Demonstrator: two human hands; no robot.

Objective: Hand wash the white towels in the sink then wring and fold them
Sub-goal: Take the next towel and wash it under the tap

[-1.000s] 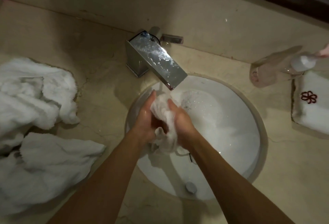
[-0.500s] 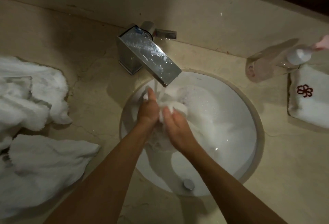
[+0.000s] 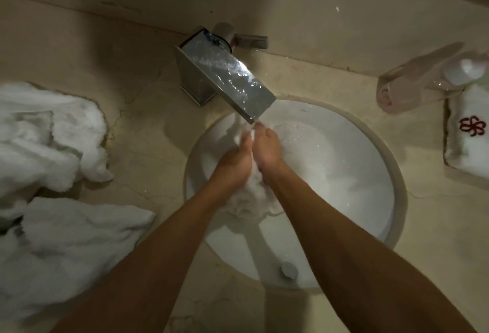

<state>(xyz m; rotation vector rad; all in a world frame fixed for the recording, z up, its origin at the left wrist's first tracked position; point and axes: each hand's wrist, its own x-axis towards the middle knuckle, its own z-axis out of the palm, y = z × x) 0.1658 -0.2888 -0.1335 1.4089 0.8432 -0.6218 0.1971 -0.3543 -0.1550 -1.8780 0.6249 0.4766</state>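
Both hands are pressed together over the round white sink, just under the spout of the steel faucet, which is running water. My left hand and my right hand grip a wet white towel between them. The towel bunches out below my wrists, and a small tip of it shows above my fingers in the water stream. Most of the towel is hidden between my palms.
A heap of white towels lies on the beige counter at the left. A folded white towel with a red flower emblem sits at the right, behind it a clear bottle. The drain plug is at the sink's near side.
My hands have closed together on the towel and shifted up and right under the spout. The towel now hangs below my wrists instead of bunching above my fingers.
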